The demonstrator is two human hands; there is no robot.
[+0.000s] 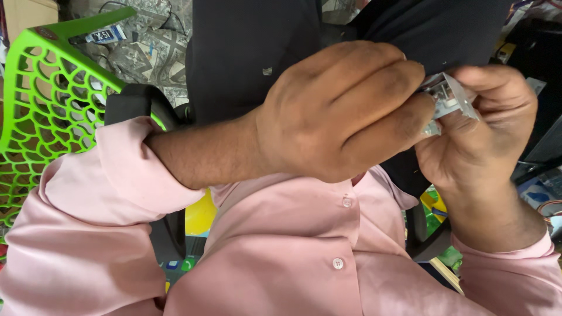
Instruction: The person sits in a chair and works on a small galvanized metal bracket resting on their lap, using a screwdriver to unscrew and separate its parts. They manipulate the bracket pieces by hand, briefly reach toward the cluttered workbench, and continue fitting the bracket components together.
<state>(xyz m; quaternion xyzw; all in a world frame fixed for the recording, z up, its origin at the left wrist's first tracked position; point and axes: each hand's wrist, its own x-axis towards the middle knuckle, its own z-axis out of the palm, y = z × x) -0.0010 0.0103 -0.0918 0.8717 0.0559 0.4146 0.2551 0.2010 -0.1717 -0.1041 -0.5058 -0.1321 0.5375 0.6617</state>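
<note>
- Patterned grey flooring [146, 52] is seen at the top, partly covered by dark trousers [246, 52] across the upper middle.
- At the far left, a bright green lattice chair [41, 99] is seen, with a black armrest [137, 102] just beside it.
- A pink shirt [281, 257] with white buttons fills the lower part of the view, its sleeves pushed up on both forearms.
- The left hand [339, 111] is reached across from the left, forearm bare, knuckles turned toward the camera; its fingers are curled and pressed together, and their tips are closed against a small silvery metal part [448, 99].
- The small silvery metal part is held between the two hands at the upper right, in front of the dark trousers; much of it is hidden by the fingers.
- The right hand [486, 134] is raised from the lower right, wrist bent, with thumb and fingers pinched on the part's right edge.
- Coloured objects at the right edge are too blurred to be told apart.
</note>
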